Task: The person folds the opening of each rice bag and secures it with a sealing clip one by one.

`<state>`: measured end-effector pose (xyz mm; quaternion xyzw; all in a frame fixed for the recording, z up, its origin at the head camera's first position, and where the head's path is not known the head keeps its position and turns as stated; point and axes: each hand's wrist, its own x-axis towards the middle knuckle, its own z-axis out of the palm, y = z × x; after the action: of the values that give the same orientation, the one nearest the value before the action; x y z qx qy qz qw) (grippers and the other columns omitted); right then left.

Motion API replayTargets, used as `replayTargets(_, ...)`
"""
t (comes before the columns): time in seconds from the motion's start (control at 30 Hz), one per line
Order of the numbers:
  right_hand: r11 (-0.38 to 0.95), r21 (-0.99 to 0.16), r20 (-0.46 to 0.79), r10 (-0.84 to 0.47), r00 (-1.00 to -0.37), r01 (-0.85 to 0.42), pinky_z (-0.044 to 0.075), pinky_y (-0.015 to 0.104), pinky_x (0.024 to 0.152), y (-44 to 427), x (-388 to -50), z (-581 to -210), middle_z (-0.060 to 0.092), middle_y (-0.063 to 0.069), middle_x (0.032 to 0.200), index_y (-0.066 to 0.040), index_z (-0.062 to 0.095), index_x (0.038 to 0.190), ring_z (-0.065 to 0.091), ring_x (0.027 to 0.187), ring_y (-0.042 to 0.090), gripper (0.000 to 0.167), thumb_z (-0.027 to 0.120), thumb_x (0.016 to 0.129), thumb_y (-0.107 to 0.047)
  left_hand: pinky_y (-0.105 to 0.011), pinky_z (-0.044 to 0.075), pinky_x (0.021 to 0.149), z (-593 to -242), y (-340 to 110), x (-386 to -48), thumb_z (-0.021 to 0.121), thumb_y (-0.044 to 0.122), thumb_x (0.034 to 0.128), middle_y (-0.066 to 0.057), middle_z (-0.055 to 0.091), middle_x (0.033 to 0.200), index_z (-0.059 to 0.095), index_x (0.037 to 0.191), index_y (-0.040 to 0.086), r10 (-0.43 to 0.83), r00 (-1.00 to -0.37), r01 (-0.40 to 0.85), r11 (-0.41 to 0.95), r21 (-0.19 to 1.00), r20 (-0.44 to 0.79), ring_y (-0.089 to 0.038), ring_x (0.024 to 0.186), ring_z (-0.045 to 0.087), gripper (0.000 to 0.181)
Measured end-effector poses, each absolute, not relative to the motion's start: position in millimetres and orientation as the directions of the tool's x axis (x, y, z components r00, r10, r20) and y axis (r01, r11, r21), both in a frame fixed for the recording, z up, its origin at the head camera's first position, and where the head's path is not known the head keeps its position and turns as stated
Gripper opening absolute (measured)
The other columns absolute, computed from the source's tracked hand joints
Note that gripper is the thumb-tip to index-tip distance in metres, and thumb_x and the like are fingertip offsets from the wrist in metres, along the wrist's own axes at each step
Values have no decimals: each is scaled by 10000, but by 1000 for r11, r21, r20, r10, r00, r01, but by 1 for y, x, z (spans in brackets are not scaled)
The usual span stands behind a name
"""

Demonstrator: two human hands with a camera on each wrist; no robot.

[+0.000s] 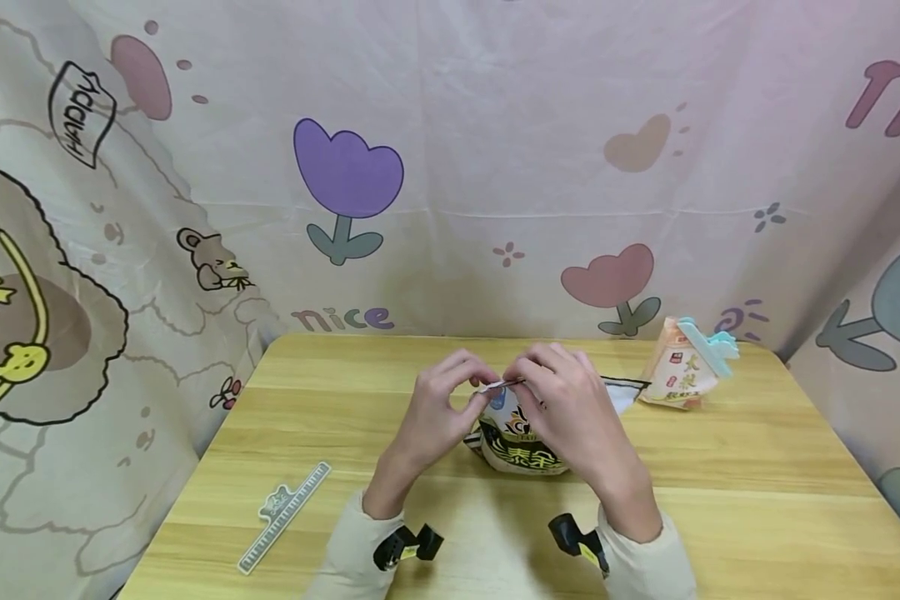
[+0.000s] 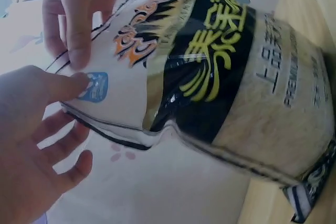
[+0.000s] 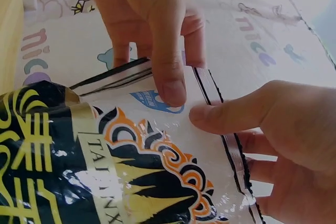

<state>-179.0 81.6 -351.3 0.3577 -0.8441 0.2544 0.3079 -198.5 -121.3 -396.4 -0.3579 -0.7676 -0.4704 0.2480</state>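
With 12 o'clock at the printed cloth (image 1: 450, 283), the bag (image 1: 521, 457) stands near the middle of the counter (image 1: 757, 508), its front toward the person. The left hand (image 1: 438, 410) pinches its black-lined top edge (image 3: 236, 156) between thumb and fingers; the right hand (image 1: 573, 412) pinches the same edge just beside it, thumb in front, fingers behind. Whether the mouth is sealed, I can't tell.

I'd keep both thumbs level and the pressure even, so the film stays flat and doesn't crease askew, and let the counter take the weight.

The bag's loose corner juts to 2 o'clock, right by the orange packet (image 1: 673, 375); a careless elbow or tug there could topple it. The ruler-shaped clip (image 1: 285, 517) lies at 8 o'clock, near the side edge. There looks to be most elbow room toward 4 and 10 o'clock.
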Motion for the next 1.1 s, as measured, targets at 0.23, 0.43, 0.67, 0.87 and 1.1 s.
replayTargets(0.23, 548, -324, 744, -357, -565, -771, 417, 437, 933, 95, -172, -341, 714, -31, 989, -106, 755, 987, 641, 943, 166, 179, 751, 876, 34, -363, 534, 850, -395, -153, -205, 673, 77, 988, 4, 716, 1011, 748, 1051, 100, 413, -766, 607, 211, 766, 493, -202, 932, 656, 100)
replayTargets(0.43, 586, -392, 752, -239, -614, -709, 355, 501, 986, 93, -166, -340, 712, -22, 1034, -126, 733, 1035, 619, 974, 185, 119, 750, 921, -94, -347, 522, 827, -402, -158, -212, 655, 94, 1004, 1, 721, 1047, 764, 1053, 102, 388, -835, 494, 214, 843, 391, -196, 968, 646, 120)
replayTargets(0.67, 715, -375, 670, -232, -706, -591, 354, 518, 960, 77, -167, -347, 700, -29, 1007, -162, 736, 962, 598, 986, 210, 166, 795, 910, -308, -334, 530, 777, -406, -137, -210, 711, 116, 969, 19, 711, 1093, 770, 1094, 94, 391, -815, 532, 209, 820, 429, -159, 963, 635, 140)
replayTargets(0.87, 715, -393, 655, -224, -722, -578, 352, 550, 978, 79, -166, -348, 700, -25, 1006, -179, 719, 909, 601, 991, 221, 117, 826, 875, -216, -382, 547, 770, -405, -130, -208, 771, 106, 920, 33, 712, 1005, 779, 995, 105, 350, -779, 610, 230, 758, 521, -136, 885, 643, 75)
replayTargets(1.1, 691, -374, 680, -249, -690, -618, 358, 536, 949, 78, -171, -349, 699, -1, 1019, -168, 717, 907, 586, 957, 215, 79, 792, 904, -146, -471, 528, 779, -407, -124, -207, 773, 112, 923, 16, 714, 1003, 770, 1022, 108, 314, -757, 648, 240, 723, 574, -148, 878, 632, 99)
